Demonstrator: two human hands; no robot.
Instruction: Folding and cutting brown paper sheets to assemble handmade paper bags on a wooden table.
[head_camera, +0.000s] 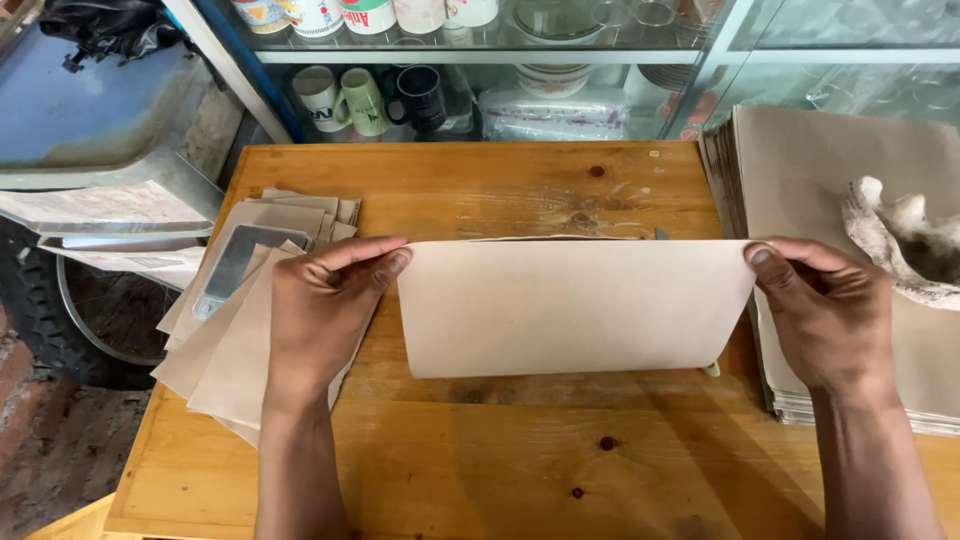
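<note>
Nearest the camera, two forearms reach over the wooden table (480, 470), and each hand pinches one upper corner of a brown paper sheet (575, 305). The left hand (325, 315) presses thumb and fingers together on the sheet's left corner, while the right hand (825, 315) does the same on the right corner, so the sheet is held taut and level just above the middle of the table, its upper edge apparently folded over, which would explain the even two-cornered grip. Under the left hand lies a fanned pile of folded brown pieces (235, 340), with a flat metal tool (235, 265) resting on top, probably as a weight. At the right edge of the table sits a thick stack of uncut brown sheets (830, 170), held down by a pale, lumpy stone-like object (900, 240). Behind the table stands a glass cabinet (700, 55) with mugs (365, 100) and dishes on its shelves; to the far left are a blue surface and part of a wheel.
</note>
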